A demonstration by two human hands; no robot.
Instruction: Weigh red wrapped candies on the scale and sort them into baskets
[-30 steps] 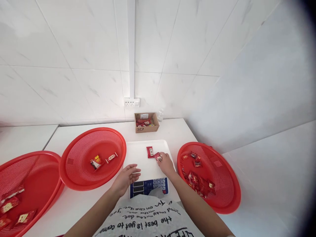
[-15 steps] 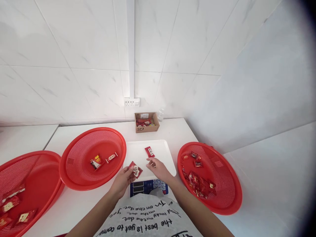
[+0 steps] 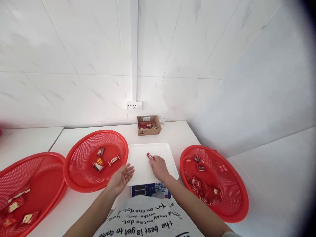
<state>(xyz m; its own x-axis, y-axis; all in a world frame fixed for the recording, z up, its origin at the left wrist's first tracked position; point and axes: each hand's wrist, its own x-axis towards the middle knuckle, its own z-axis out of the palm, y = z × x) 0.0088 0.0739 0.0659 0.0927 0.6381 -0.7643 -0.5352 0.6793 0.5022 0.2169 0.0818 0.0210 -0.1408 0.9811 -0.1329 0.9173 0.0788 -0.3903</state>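
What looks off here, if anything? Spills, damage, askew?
One thing: the right basket seems to jut past the edge of the table; its underside is hidden. No spill or damage shows, though the right hand partly covers its packet.

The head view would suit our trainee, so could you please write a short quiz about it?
1. Which hand holds a red packet?
2. True or false: the left hand is pinching a packet too.
3. What stands directly beyond the white tray, toward the wall: A, a keypad; B, a cardboard box; C, a metal kettle?

Key:
1. The right hand.
2. False; the left hand is open.
3. B.
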